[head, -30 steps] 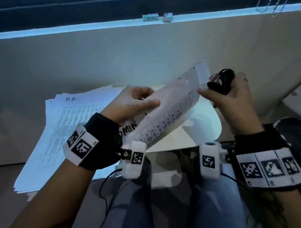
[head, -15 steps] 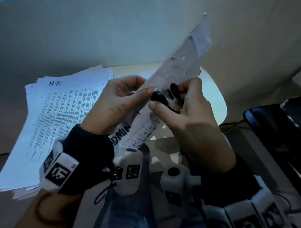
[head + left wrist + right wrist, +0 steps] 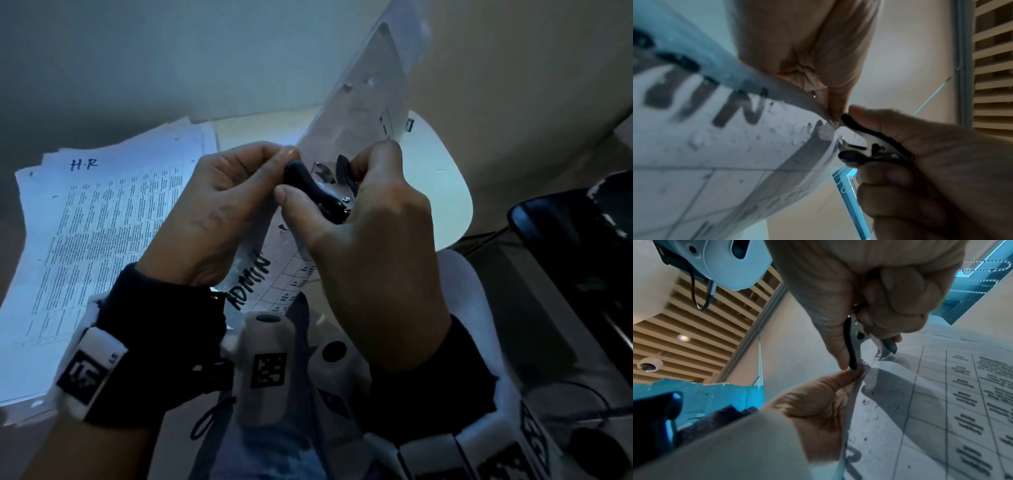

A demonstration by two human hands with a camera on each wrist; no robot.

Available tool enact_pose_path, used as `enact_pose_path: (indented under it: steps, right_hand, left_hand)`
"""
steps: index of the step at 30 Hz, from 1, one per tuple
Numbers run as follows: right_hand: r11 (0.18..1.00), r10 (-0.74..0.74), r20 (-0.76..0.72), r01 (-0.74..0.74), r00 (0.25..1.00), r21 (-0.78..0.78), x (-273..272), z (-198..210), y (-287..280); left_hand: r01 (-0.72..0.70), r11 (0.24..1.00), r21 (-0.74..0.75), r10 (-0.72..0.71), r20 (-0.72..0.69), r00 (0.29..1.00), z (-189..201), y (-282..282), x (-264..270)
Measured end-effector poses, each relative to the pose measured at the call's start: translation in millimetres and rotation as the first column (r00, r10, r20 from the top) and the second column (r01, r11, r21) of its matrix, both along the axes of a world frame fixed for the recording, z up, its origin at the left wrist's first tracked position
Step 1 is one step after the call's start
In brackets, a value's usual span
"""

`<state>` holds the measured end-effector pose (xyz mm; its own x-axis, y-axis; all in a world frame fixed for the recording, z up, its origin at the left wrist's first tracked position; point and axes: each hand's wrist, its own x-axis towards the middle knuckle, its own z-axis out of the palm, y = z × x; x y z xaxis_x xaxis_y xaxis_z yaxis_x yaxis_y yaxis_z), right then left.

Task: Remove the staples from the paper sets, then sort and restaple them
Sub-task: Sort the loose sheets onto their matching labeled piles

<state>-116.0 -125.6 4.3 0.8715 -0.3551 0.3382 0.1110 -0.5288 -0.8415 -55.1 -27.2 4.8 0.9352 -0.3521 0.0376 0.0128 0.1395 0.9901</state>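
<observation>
An upright paper set (image 3: 363, 113) marked "ADMIN" is pinched near its top corner by my left hand (image 3: 287, 154), thumb and fingers on either side of the sheets. My right hand (image 3: 334, 171) grips a black staple remover (image 3: 308, 181) with metal claws. The claws sit against the paper's corner, right beside my left fingertips. The left wrist view shows the staple remover (image 3: 865, 146) with its jaws apart at the paper's (image 3: 715, 154) edge. The right wrist view shows one claw of the remover (image 3: 854, 344) touching the sheet (image 3: 941, 402) above my left thumb (image 3: 838, 379). I cannot make out the staple itself.
A thick stack of printed sheets marked "H.R" (image 3: 102, 240) lies on the left of the small white rounded table (image 3: 442, 192). A dark glossy object (image 3: 575, 240) sits at the right. A plain wall stands close behind. My knees are below the table edge.
My right hand has carried the staple remover leftward from beside the paper to its corner, meeting my left fingers. The head view has dropped closer to the hands.
</observation>
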Motion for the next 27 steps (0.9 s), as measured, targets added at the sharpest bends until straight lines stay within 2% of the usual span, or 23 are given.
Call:
enact_pose_path:
  steps: [9,14,27]
  right_hand:
    - [0.982,0.109,-0.061,-0.098,0.992,0.163,-0.3,2.7,-3.1]
    - [0.977,0.154,-0.028,-0.148,0.988,0.151,-1.0,1.5,-5.8]
    - [0.906,0.237,0.034,-0.234,0.971,0.353,-3.2,-5.6,-14.2]
  left_hand:
    - [0.025,0.997,-0.076,-0.03,-0.067,0.997,-6.3,1.6,-0.1]
    - [0.058,0.998,-0.036,-0.06,-0.053,0.997,-7.7,4.1,0.1]
    - [0.106,0.993,-0.054,-0.11,-0.08,0.991,-9.1,6.5,1.0]
